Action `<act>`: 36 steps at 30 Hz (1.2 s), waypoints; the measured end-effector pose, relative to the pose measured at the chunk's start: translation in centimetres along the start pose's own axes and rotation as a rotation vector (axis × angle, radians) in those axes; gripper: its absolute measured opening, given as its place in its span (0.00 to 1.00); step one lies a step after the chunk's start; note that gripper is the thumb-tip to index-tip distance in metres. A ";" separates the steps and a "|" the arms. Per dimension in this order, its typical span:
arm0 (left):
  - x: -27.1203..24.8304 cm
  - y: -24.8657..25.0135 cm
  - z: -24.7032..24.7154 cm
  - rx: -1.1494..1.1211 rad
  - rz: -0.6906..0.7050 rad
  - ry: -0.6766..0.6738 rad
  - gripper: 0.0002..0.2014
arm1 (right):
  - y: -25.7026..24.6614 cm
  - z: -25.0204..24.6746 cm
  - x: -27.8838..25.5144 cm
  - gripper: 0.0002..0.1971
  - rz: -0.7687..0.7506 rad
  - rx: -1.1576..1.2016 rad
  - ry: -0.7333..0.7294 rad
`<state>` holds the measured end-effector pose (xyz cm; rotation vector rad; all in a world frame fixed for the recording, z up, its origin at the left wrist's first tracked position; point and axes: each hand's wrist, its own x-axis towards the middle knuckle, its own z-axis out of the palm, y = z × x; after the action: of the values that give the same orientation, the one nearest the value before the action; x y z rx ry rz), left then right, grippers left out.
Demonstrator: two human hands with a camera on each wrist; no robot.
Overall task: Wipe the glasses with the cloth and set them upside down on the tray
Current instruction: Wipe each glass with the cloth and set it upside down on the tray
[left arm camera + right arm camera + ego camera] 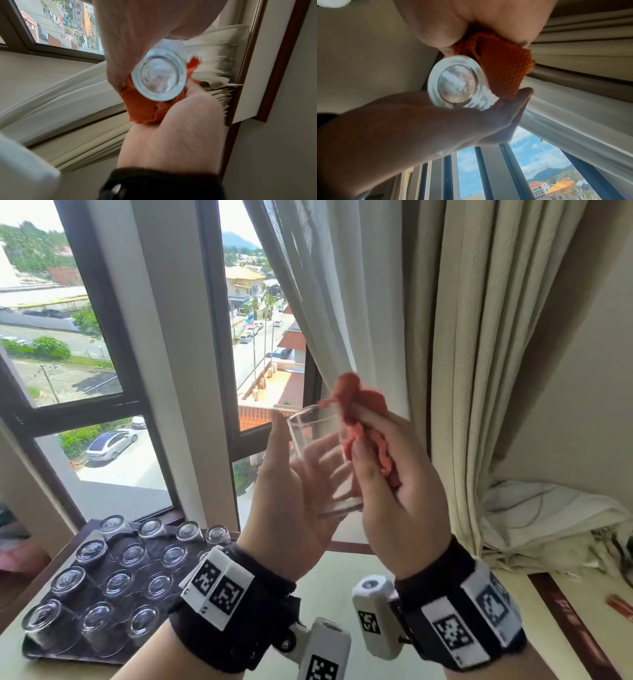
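Note:
A clear glass (310, 424) is tilted in the air before the window, rim toward the pane. My left hand (294, 477) holds it between thumb and fingers. My right hand (394, 474) grips a bunched orange cloth (359, 405) and presses it against the glass's right side and rim. In the left wrist view the thick glass base (158, 79) faces the camera with the cloth (142, 108) beneath it. The right wrist view shows the base (456, 83) beside the cloth (505, 70). A dark tray (68, 657) at lower left carries several upside-down glasses (118, 582).
The tray lies on a pale table (342, 570) under the window (85, 354). Cream curtains (479, 354) hang at the right, with crumpled white fabric (548, 518) heaped below them. A small red object (620, 607) lies at the far right edge.

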<state>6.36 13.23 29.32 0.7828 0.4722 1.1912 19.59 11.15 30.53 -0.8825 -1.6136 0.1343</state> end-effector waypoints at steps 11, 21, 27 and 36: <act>0.2 0.1 -2.0 -0.049 -0.050 -0.033 0.42 | 1.2 0.7 -3.7 0.17 -0.010 0.023 -0.049; 0.4 1.0 -1.5 -0.049 -0.022 -0.065 0.32 | -0.1 1.1 -4.5 0.18 -0.175 -0.009 -0.088; 0.5 0.1 -1.0 -0.037 -0.019 -0.028 0.51 | 1.1 1.0 -1.6 0.17 0.062 0.058 -0.024; 0.9 -0.1 -2.4 0.111 0.091 0.098 0.36 | 0.6 0.8 -4.6 0.17 -0.131 -0.002 -0.103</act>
<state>5.00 14.77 27.72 0.8505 0.5926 1.3013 19.10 9.07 26.32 -0.7794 -1.7634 0.0871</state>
